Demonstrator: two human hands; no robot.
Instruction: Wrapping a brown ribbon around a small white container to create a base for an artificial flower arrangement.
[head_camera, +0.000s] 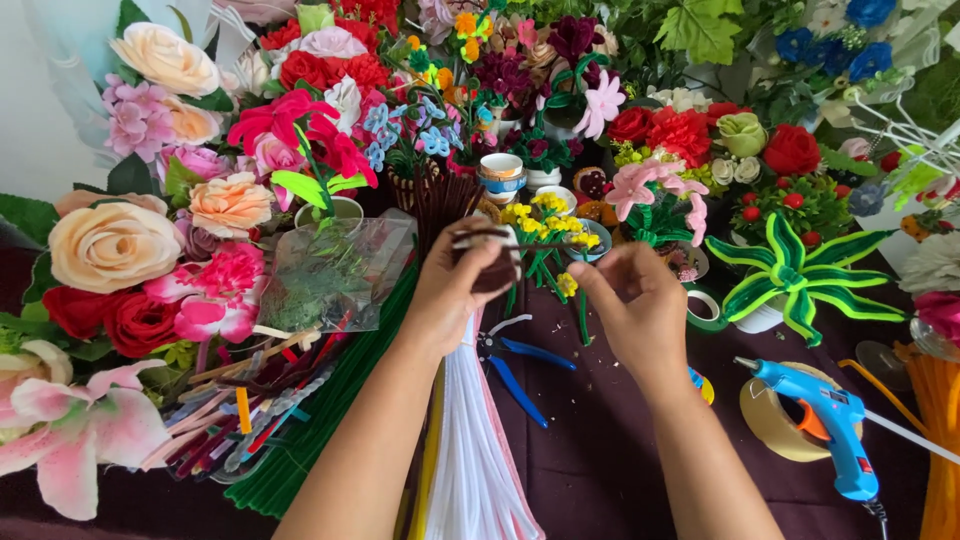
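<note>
Left hand (452, 290) closed around dark brown fuzzy pipe-cleaner piece (487, 258), partly wound; right hand (635, 305) pinching thin stem just right of it. Shaping unfinished.

- You had a small dark brown fuzzy bundle (487, 262) pinched up in your left-hand fingers, above the table. It looked like coiled pipe cleaner, with pale, whitish strands wrapped across its top.
- It sat roughly upright, mostly hidden by your fingers, so its exact shape was hard to tell.
- It hung right in front of the yellow flower sprig (548, 232) with its green stems.
</note>
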